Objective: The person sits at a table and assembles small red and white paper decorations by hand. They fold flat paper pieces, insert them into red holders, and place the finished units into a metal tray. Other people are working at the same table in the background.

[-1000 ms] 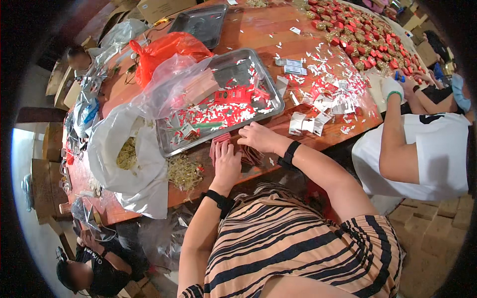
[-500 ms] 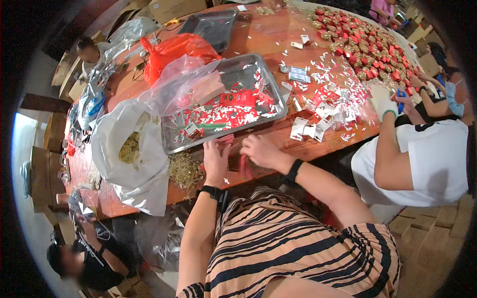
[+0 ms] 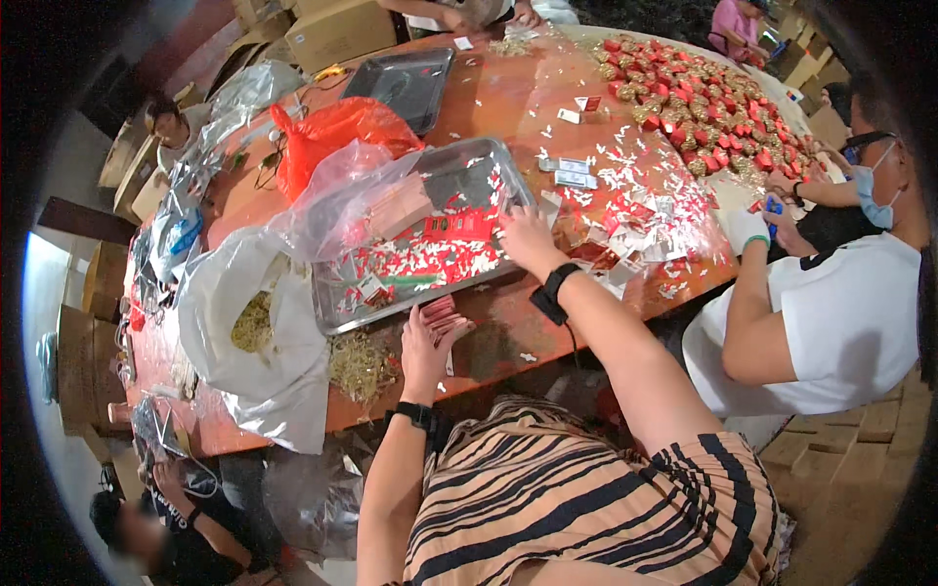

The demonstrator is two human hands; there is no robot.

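Observation:
My left hand (image 3: 424, 359) is closed around a small stack of pink-red paper pieces (image 3: 446, 319), just outside the near rim of a metal tray (image 3: 430, 302). My right hand (image 3: 530, 240) reaches over the tray's right side, fingers bent down and drawn together; whatever they pinch is hidden. Inside the tray lie red flat pieces (image 3: 459, 228), many small white and red scraps (image 3: 430, 262), and a block of pale pink paper (image 3: 398, 207) partly under clear plastic. A green strip (image 3: 410, 280) shows among the scraps.
Left of the tray stands a white plastic bag (image 3: 210, 322) with golden stuff, beside loose golden shreds (image 3: 363, 367). A red bag (image 3: 342, 137) and dark tray (image 3: 401, 86) lie behind. Many red-gold ornaments (image 3: 694, 112) cover the far right. A person in white (image 3: 782, 322) works at right.
My right hand has moved right and away from me, from beside my left hand to the tray's right side. The red strip below it no longer shows. The left hand keeps its stack.

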